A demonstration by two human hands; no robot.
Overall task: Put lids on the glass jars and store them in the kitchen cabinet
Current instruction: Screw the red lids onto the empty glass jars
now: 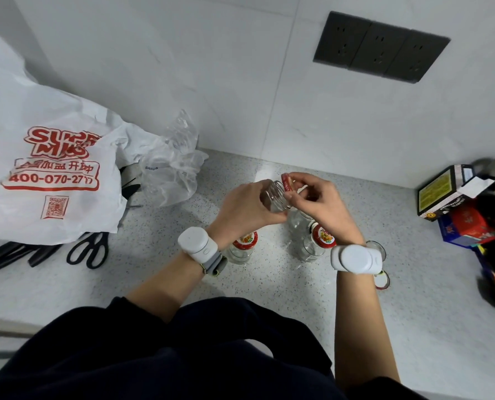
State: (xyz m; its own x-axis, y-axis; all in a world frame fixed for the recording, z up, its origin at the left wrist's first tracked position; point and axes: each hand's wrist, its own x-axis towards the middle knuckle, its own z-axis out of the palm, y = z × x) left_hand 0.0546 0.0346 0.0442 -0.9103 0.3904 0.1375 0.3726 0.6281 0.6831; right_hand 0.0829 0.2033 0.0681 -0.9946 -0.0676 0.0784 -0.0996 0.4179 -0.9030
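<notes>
A white printed bag [53,168] and black scissors [89,251] lie at the left of the speckled table [159,226]. Above its middle, the left hand [242,209] grips a tilted glass jar [275,196]. The right hand [324,206] pinches a red lid [286,183] at the jar's mouth (whether it is seated is unclear). Two capped jars [317,243] stand below.

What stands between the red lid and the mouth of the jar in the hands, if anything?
Nothing visible does. The right hand pinches the red lid right at the open mouth of the glass jar, which the left hand grips above the counter. The lid is not yet seated.
</notes>
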